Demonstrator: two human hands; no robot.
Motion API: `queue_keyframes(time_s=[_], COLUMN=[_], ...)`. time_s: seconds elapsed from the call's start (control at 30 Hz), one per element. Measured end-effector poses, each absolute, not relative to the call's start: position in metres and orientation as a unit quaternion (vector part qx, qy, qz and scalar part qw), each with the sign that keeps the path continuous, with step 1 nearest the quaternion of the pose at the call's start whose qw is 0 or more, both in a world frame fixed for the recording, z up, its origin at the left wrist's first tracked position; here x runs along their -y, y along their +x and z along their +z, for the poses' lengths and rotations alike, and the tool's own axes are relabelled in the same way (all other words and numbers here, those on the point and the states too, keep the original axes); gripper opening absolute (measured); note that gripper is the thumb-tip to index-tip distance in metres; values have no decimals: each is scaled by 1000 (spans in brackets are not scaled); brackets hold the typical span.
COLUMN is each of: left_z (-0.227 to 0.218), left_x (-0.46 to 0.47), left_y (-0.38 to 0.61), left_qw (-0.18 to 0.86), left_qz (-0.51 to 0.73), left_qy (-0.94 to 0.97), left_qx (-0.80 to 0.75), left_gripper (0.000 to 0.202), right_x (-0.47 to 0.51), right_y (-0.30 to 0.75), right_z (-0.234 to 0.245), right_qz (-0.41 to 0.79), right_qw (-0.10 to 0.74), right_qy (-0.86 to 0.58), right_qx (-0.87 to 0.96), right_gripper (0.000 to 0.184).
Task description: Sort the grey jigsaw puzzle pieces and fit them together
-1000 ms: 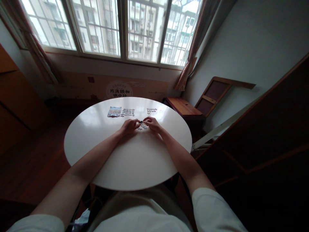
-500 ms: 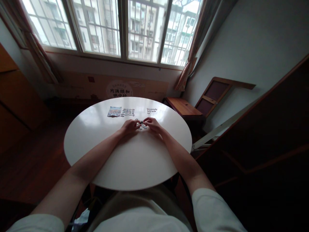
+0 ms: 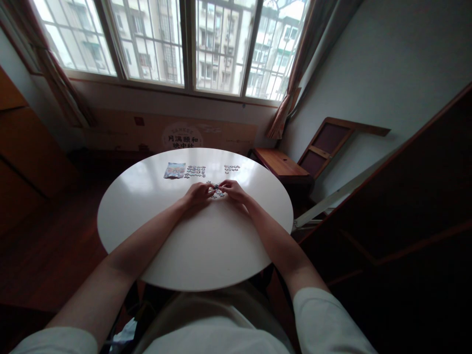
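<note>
Both my hands rest near the middle of a round white table. My left hand and my right hand have their fingers curled and pinched together over a small cluster of jigsaw pieces lying between them. The fingertips touch the pieces; which piece each hand grips is too small to make out. Further back lie two more groups of loose puzzle pieces and puzzle pieces, and a small printed picture card at the left.
A large barred window fills the far wall, with a cardboard box under it. A low wooden bench and a leaning wooden frame stand to the right. Dark wooden furniture is close on the right.
My fingers have shifted slightly over the pieces between my hands; both arms stay where they were.
</note>
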State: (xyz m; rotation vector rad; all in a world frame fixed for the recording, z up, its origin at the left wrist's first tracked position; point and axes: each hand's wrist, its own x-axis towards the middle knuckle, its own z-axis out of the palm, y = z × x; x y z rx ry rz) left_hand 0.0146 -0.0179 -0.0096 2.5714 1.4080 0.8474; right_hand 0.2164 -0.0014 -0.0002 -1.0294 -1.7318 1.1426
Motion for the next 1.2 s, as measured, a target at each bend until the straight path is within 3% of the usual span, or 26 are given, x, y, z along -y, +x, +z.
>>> queue_keyframes(time_s=[1.2], left_z=[-9], left_x=[17], left_y=[14], left_qw=[26], left_qz=[240], left_qy=[849], left_qx=[-469], left_gripper=[33], right_x=[7], right_y=[214], right_z=[3], right_qz=[437], right_qw=[387], right_qy=[-434], right_qx=[686], right_gripper=[25])
